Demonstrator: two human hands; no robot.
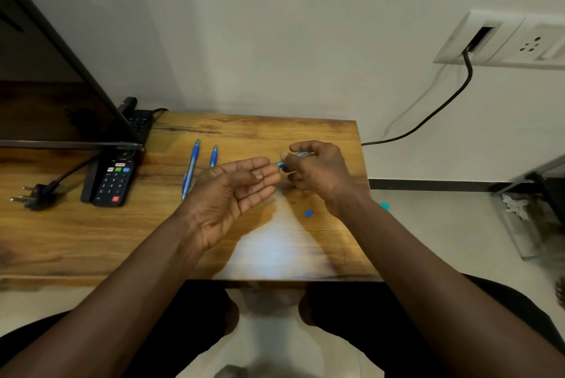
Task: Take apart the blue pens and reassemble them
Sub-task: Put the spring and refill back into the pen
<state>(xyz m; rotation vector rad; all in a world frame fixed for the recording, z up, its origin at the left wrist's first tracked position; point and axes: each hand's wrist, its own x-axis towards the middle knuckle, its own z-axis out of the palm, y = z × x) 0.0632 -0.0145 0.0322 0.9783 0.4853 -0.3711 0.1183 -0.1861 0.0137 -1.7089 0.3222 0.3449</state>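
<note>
My right hand (318, 174) is closed around a blue pen part (282, 164), whose end pokes out toward the left between thumb and fingers. My left hand (235, 194) is held palm up with fingers spread, its fingertips almost touching that pen end; nothing lies in the palm. Two more blue pens lie on the wooden table (91, 240) behind the left hand: a long one (191, 168) and a shorter one (213, 156) partly hidden by my fingers. A small blue piece (309, 213) rests on the table beside my right wrist.
A black remote (114, 180) and a loose plug with cable (33, 194) lie at the left, under the edge of a dark screen (55, 87). A wall socket (501, 38) with a black cable is at the right. The table's right edge is close to my right hand.
</note>
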